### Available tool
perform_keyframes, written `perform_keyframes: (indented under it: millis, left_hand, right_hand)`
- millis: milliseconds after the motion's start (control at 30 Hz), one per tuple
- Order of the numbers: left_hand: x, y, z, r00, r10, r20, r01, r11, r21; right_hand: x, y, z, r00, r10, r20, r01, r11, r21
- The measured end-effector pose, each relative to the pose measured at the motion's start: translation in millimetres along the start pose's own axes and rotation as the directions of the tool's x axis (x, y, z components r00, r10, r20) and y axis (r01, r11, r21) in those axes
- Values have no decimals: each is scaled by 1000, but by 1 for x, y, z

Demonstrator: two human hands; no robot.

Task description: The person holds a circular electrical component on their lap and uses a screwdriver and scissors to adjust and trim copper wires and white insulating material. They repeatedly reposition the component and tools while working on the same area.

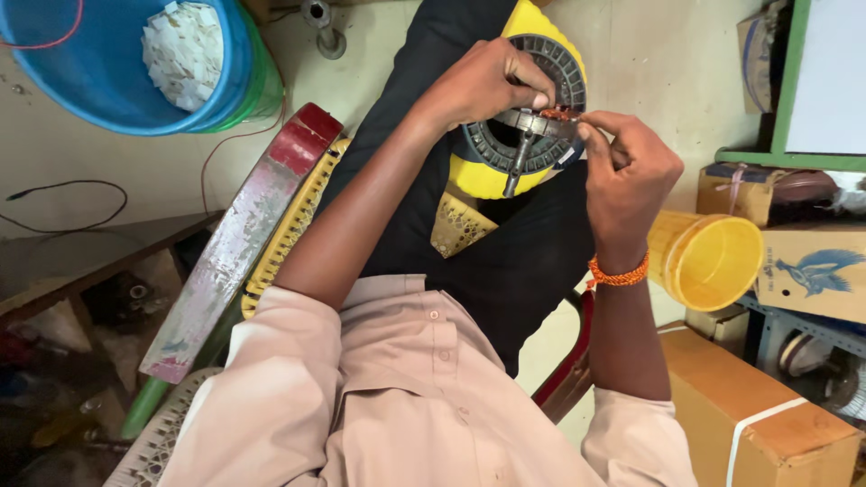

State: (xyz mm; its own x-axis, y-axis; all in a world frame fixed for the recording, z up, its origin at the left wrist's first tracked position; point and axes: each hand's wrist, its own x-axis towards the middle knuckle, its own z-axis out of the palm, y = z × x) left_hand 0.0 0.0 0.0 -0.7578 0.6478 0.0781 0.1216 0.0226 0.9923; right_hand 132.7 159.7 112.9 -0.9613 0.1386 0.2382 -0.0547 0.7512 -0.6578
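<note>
While you sit with the round dark-grey ribbed motor housing (532, 99) propped on your lap against its yellow plastic casing (483, 176), both hands are together at its upper edge. Your left hand (487, 83) curls over the rim and clamps a grey metal bracket (532, 122), while your right hand (627, 171) pinches closed on a small bundle of copper-coloured wire (561, 114) just beside it. Keep the left grip firm so the housing does not roll on your dark trousers (523, 261), and work the wire with fingertips only (it looks thin, so short pulls are likely safer). A yellow plastic cup (708, 257) lies on its side near your right wrist; a blue plastic tub (117, 99) stands well apart.
</note>
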Motion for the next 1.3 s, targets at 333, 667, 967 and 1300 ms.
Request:
perform_keyframes:
  millis: [333,667,967,1300]
  left_hand:
    - [-5,-17,21,998,-56,14,57,998,-34]
    - [-37,-2,32,999,-17,50,21,997,-72]
    - [14,-42,101,870,405,-281,-262,863,433]
    - [100,-52,138,801,542,-254,-341,762,551]
  right_hand:
    - [-27,26,24,984,149,95,-162,974,160]
    - [-93,31,29,972,-140,188,149,988,-38]
    - [-30,150,-13,980,-162,111,177,975,-135]
    - [58,186,-81,998,-65,-15,65,998,3]
